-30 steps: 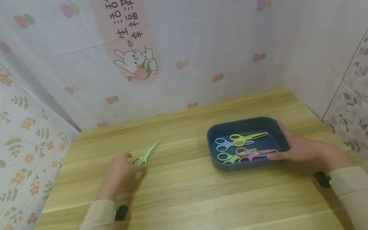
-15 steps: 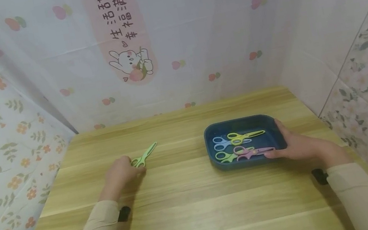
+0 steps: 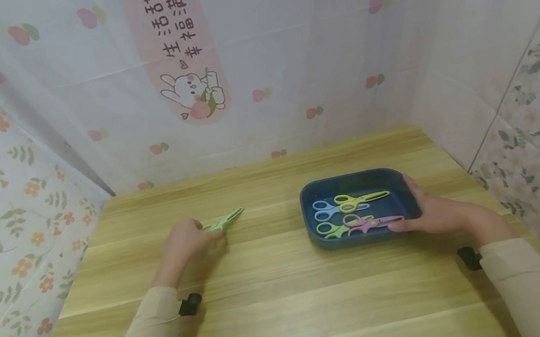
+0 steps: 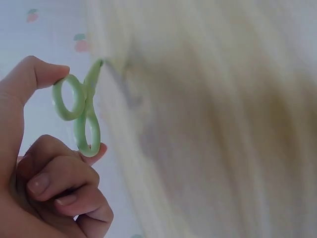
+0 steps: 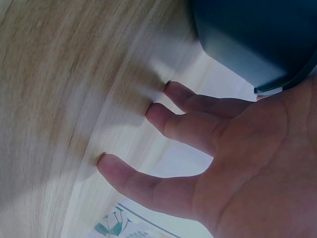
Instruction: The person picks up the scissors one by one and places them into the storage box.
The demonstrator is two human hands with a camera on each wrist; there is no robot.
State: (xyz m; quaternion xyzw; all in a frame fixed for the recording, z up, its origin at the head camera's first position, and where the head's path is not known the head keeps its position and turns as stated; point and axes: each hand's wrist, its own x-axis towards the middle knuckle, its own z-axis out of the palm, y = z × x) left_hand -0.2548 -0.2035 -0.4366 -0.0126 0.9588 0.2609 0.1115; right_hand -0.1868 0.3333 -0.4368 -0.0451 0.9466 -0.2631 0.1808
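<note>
In the head view, my left hand (image 3: 182,245) pinches a pair of light green scissors (image 3: 225,220) by the finger loops, with the blades pointing away to the right. The left wrist view shows the scissors' loops (image 4: 69,101) between the thumb and a fingertip, the other fingers curled below. My right hand (image 3: 443,213) holds the right end of a dark blue tray (image 3: 311,215), its thumb over the front rim. Three straight fingers (image 5: 185,126) reach down to the tabletop in the right wrist view, beside the tray wall (image 5: 237,44).
Inside the tray lie blue scissors (image 3: 324,214), yellow scissors (image 3: 362,199), green scissors (image 3: 334,230) and pink scissors (image 3: 366,224), partly overlapping. The wooden table (image 3: 282,299) ends at a printed cloth (image 3: 283,58) at the back. More patterned cloth hangs on both sides.
My left hand has moved a little to the right and has taken the light green scissors, which have shifted right and turned slightly. The right hand and tray stay in place; the head view shifted slightly.
</note>
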